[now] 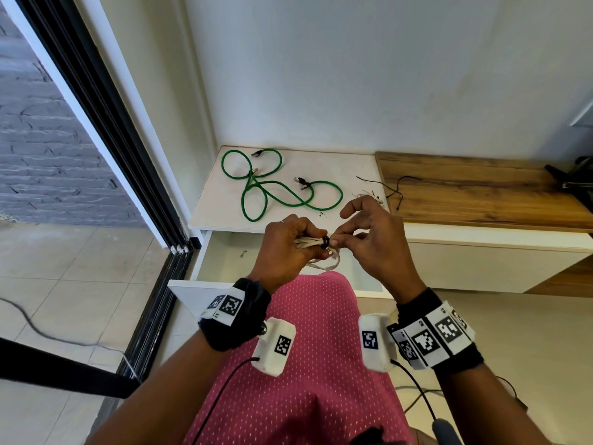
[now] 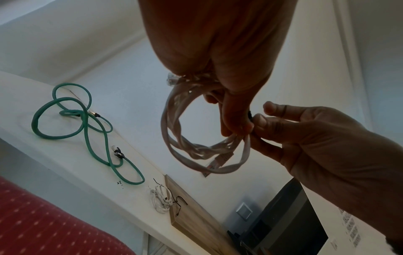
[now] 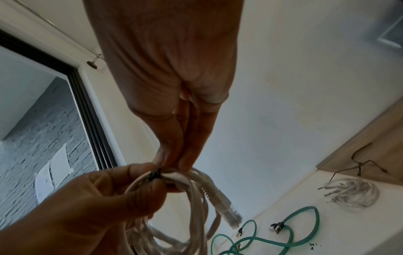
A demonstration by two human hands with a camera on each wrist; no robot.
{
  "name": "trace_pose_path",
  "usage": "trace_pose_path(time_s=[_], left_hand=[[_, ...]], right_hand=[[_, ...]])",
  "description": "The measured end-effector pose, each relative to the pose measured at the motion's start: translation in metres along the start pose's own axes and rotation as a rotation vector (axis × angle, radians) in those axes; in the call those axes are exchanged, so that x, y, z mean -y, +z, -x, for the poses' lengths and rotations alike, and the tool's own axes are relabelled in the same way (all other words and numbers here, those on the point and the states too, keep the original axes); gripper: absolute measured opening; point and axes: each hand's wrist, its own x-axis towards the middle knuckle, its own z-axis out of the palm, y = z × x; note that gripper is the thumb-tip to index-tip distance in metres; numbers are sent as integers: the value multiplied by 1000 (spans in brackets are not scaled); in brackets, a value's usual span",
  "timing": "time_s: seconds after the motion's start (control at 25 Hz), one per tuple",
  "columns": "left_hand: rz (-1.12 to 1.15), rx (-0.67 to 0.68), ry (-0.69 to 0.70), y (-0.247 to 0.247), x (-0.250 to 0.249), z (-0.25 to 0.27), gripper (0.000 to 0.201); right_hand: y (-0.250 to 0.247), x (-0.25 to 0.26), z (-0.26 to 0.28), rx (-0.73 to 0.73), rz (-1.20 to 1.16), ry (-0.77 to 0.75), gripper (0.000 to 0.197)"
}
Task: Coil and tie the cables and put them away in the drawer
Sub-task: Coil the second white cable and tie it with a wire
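I have the cabinet (image 1: 288,216) in front of me with its drawer (image 1: 224,252) pulled open and the green cable (image 1: 282,191) lying loose on top. Over the drawer, my left hand (image 1: 285,248) grips the coiled white cable (image 1: 317,252) while my right hand (image 1: 369,239) pinches the black tie (image 1: 325,242) on it, index finger lifted. I'm mid-tie; it looks nearly cinched, though that's hard to see, so next comes a final snug, then lowering the coil into the drawer.

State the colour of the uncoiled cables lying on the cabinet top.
Green cables, clearest in the head view.
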Motion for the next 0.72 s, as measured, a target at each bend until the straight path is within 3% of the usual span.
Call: trace_pose_path(time_s=[0.24,0.48,0.72], left_hand=[[11,39,17,-5,0,-6,29],[255,84,-30,-5,10,-2,30],[368,176,-42,-4,8,1,21]], right_hand=[[7,-9,2,-124,-103,17,34],[-1,-17,-4,49,-392,76,20],[-7,-26,-3,165,-433,40,12]])
